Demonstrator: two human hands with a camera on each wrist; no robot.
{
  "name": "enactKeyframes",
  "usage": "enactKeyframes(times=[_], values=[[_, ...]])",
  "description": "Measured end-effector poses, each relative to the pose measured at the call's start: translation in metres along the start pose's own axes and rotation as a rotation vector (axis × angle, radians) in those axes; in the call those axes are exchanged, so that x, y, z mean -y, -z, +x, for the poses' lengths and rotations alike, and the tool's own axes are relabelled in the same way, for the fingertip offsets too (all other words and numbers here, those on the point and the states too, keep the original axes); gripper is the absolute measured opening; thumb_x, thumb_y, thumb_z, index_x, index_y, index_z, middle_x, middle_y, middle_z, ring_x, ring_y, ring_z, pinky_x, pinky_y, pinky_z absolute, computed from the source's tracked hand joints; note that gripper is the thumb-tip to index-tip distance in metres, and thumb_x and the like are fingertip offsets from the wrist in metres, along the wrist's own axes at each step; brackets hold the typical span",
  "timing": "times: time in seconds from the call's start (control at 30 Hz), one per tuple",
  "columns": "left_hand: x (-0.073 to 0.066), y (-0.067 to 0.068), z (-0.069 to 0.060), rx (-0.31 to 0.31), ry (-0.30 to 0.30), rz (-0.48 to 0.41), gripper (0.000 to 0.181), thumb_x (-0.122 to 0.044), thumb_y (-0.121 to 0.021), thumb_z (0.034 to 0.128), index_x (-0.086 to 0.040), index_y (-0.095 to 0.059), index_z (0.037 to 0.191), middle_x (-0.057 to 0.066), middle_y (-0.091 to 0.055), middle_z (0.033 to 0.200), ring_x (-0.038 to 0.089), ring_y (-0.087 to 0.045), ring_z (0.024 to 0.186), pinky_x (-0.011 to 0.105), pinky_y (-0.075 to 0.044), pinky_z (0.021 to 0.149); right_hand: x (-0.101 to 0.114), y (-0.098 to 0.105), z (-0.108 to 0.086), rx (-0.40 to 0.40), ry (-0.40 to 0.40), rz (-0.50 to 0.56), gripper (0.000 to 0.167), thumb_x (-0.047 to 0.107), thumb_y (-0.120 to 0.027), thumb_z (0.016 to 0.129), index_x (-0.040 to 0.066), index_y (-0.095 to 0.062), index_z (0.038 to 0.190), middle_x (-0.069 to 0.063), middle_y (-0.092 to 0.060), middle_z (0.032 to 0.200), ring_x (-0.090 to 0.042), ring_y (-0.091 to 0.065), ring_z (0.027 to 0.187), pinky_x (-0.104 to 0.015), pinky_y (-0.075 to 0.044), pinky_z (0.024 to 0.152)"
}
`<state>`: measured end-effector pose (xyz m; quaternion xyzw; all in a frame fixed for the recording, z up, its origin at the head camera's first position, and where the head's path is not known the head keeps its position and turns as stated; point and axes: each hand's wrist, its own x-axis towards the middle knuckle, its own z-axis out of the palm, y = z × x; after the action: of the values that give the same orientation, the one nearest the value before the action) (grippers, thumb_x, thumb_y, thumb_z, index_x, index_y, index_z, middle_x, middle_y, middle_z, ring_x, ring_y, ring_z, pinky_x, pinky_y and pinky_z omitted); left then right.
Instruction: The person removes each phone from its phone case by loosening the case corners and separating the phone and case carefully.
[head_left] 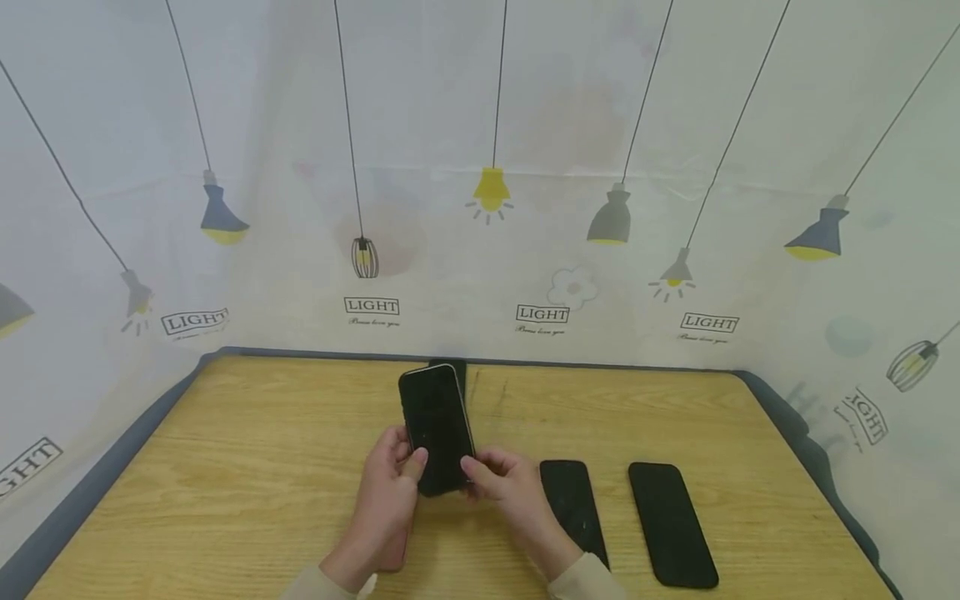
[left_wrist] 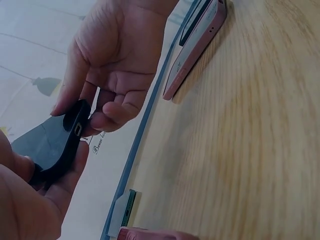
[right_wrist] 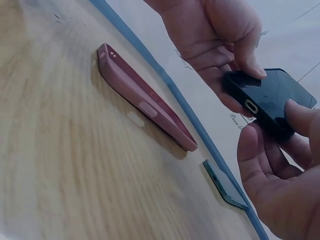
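Both hands hold a black smartphone [head_left: 435, 429] above the table, tilted, screen toward me. A thick black case [left_wrist: 75, 131] wraps its lower end, with the port opening visible; a pale rim shows along its upper right edge in the head view. My left hand [head_left: 390, 483] grips the left side, thumb over the front and fingers behind. At the lower right corner, my right hand [head_left: 513, 487] pinches the phone with its thumb on the front edge. Beneath the left forearm lies a pink phone case [right_wrist: 145, 105], hollow in the right wrist view.
Near the right forearm lies a pink-edged phone [head_left: 572, 504]. Farther right is another black phone [head_left: 672, 525]. A dark greenish phone [right_wrist: 225, 185] lies at the table's back edge, partly hidden in the head view. Behind the wooden table [head_left: 225, 467] hangs a lamp-printed curtain [head_left: 435, 200].
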<state>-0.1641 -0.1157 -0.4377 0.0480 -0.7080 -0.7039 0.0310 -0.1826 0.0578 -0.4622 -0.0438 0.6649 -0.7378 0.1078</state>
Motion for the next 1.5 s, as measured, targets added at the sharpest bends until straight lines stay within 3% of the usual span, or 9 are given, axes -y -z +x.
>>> enactKeyframes(times=[0.1, 0.43, 0.53, 0.73, 1.0, 1.27, 1.5], values=[[0.000, -0.001, 0.000, -0.017, 0.008, -0.030, 0.025, 0.003, -0.046, 0.1069, 0.002, -0.051, 0.132, 0.021, -0.067, 0.129, 0.030, -0.067, 0.119, 0.041, -0.057, 0.099, -0.001, -0.004, -0.002, -0.028, -0.004, 0.042, 0.034, 0.017, -0.069, 0.101, -0.015, -0.068, 0.113, -0.001, -0.069, 0.079, -0.012, -0.065, 0.070, -0.024, -0.059, 0.067], [0.002, -0.002, 0.000, -0.025, -0.037, 0.010, 0.023, 0.007, -0.046, 0.1049, 0.005, -0.052, 0.127, 0.024, -0.069, 0.124, 0.033, -0.070, 0.114, 0.039, -0.060, 0.094, -0.002, -0.009, -0.006, -0.066, -0.006, 0.159, 0.032, 0.011, -0.063, 0.103, -0.019, -0.066, 0.114, -0.001, -0.070, 0.078, -0.011, -0.066, 0.067, -0.025, -0.058, 0.068], [0.002, -0.002, 0.000, -0.025, -0.064, 0.031, 0.023, 0.009, -0.047, 0.1039, 0.007, -0.053, 0.126, 0.026, -0.069, 0.122, 0.034, -0.070, 0.112, 0.037, -0.060, 0.093, -0.002, -0.008, -0.006, -0.064, -0.033, 0.196, 0.027, 0.012, -0.062, 0.104, -0.012, -0.072, 0.110, 0.000, -0.070, 0.078, -0.010, -0.066, 0.066, -0.025, -0.058, 0.068], [0.000, -0.004, -0.001, -0.019, -0.040, -0.026, 0.024, 0.008, -0.045, 0.1042, 0.006, -0.053, 0.127, 0.025, -0.068, 0.125, 0.030, -0.070, 0.112, 0.033, -0.060, 0.090, -0.003, -0.004, -0.006, -0.033, -0.094, 0.312, 0.021, 0.013, -0.062, 0.104, 0.011, -0.078, 0.090, 0.001, -0.068, 0.076, -0.009, -0.066, 0.065, -0.022, -0.055, 0.065], [-0.003, -0.004, -0.003, -0.015, -0.080, -0.040, 0.023, 0.012, -0.046, 0.1017, 0.010, -0.053, 0.124, 0.027, -0.069, 0.121, 0.024, -0.070, 0.105, 0.024, -0.058, 0.083, -0.005, -0.002, -0.007, -0.008, -0.132, 0.414, 0.027, 0.010, -0.057, 0.105, 0.013, -0.079, 0.090, 0.000, -0.072, 0.078, -0.011, -0.067, 0.063, -0.023, -0.058, 0.064], [-0.003, -0.005, -0.004, 0.020, 0.029, -0.154, 0.028, 0.008, -0.042, 0.1051, 0.005, -0.053, 0.130, 0.020, -0.068, 0.127, 0.021, -0.067, 0.113, 0.027, -0.056, 0.093, -0.005, -0.001, -0.007, 0.048, -0.184, 0.488, 0.032, 0.015, -0.049, 0.109, 0.012, -0.077, 0.094, 0.002, -0.073, 0.077, -0.012, -0.062, 0.061, -0.023, -0.053, 0.062], [-0.009, -0.004, -0.007, 0.054, 0.051, -0.192, 0.027, 0.006, -0.042, 0.1056, 0.004, -0.052, 0.130, 0.017, -0.068, 0.127, 0.021, -0.066, 0.115, 0.029, -0.053, 0.097, -0.004, 0.001, -0.006, 0.102, -0.205, 0.513, 0.031, 0.011, -0.048, 0.108, 0.013, -0.077, 0.096, 0.003, -0.072, 0.075, -0.011, -0.060, 0.060, -0.022, -0.052, 0.059]])
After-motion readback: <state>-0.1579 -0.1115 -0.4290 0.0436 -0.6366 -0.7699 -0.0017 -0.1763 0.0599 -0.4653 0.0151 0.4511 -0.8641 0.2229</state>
